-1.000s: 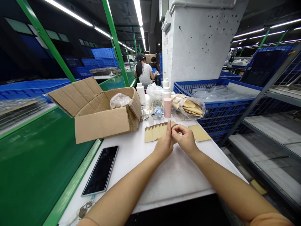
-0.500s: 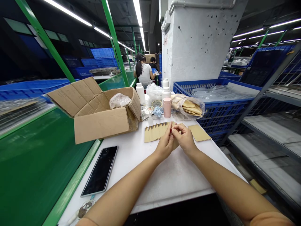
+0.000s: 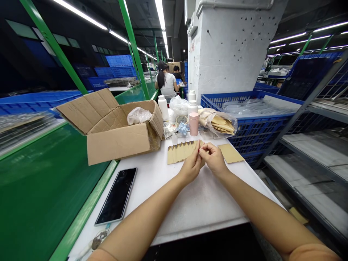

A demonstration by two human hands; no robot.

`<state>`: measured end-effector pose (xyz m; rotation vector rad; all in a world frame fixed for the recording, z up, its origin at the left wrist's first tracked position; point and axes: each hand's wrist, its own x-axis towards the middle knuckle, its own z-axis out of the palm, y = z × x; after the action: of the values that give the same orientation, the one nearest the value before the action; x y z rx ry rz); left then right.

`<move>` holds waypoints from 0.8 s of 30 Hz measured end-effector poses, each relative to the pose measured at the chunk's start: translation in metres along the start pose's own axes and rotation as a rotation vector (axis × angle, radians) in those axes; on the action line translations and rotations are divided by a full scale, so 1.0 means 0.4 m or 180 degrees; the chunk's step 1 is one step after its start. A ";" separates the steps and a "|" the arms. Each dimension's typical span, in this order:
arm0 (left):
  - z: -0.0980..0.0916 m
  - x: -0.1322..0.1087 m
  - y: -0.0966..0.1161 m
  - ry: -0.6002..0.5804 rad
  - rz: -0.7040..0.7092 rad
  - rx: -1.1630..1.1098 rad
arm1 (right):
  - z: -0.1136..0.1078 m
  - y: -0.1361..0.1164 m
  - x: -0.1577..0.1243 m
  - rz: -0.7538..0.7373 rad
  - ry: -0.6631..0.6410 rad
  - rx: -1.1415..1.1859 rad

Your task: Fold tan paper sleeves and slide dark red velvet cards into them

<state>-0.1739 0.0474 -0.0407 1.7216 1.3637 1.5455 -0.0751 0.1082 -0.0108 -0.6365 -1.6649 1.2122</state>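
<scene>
My left hand (image 3: 191,167) and my right hand (image 3: 214,160) meet above the white table. The left one is closed, fingers pressed together and tilted upward, around a small brown paper envelope mostly hidden by the hands. Thumb and forefinger of the right hand pinch at the left fingertips; what lies in that pinch is too small to make out. Just left of and behind the hands, several brown paper envelopes (image 3: 178,153) lie overlapped in a row with their flaps raised. To the right rests a flat stack of brown envelopes (image 3: 231,153).
An open cardboard box (image 3: 118,145) stands at the left, with a phone (image 3: 116,195) in front. Behind the envelopes are a pink bottle (image 3: 194,124), white bottles (image 3: 163,108) and a plastic bag of brown envelopes (image 3: 219,123). A blue crate (image 3: 247,132) borders the right side.
The hands stay almost in place, still together. The brown paper that showed below and between them is now mostly hidden. The view has shifted very slightly.
</scene>
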 end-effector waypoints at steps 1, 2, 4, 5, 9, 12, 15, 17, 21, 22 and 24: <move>-0.001 0.001 0.005 0.0090 0.0048 0.0072 | -0.001 0.002 0.001 0.0011 -0.0014 0.0025; -0.002 0.002 0.011 0.0215 0.0073 0.0128 | -0.001 0.005 0.002 0.0018 -0.0012 0.0033; -0.005 0.004 0.024 0.0515 0.0015 0.0071 | -0.002 0.009 0.002 0.0003 0.0049 -0.0008; -0.006 0.004 0.030 0.0632 -0.0056 -0.0046 | -0.003 0.010 0.001 -0.0028 0.0081 -0.0057; -0.010 0.004 0.045 0.0815 -0.0184 -0.0572 | -0.005 0.002 -0.001 -0.0282 0.0153 -0.0388; -0.013 0.007 0.047 0.0877 -0.0287 -0.0786 | -0.007 -0.009 -0.002 -0.0446 0.0164 -0.0581; -0.015 0.011 0.046 0.0966 -0.0452 -0.0984 | -0.006 -0.018 -0.006 -0.0582 0.0161 -0.0733; -0.014 0.013 0.046 0.1054 -0.0551 -0.1145 | -0.004 -0.022 -0.009 -0.0651 0.0191 -0.0871; -0.013 0.015 0.051 0.1183 -0.0725 -0.1471 | -0.001 -0.027 -0.013 -0.0677 0.0255 -0.1040; -0.013 0.016 0.053 0.1195 -0.0765 -0.1522 | -0.001 -0.028 -0.013 -0.0680 0.0254 -0.1039; -0.013 0.017 0.056 0.1217 -0.0864 -0.1580 | -0.002 -0.026 -0.010 -0.0689 0.0238 -0.0990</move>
<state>-0.1712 0.0428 -0.0173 0.9404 1.1805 1.9084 -0.0716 0.1011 -0.0027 -0.6611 -1.8228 0.7741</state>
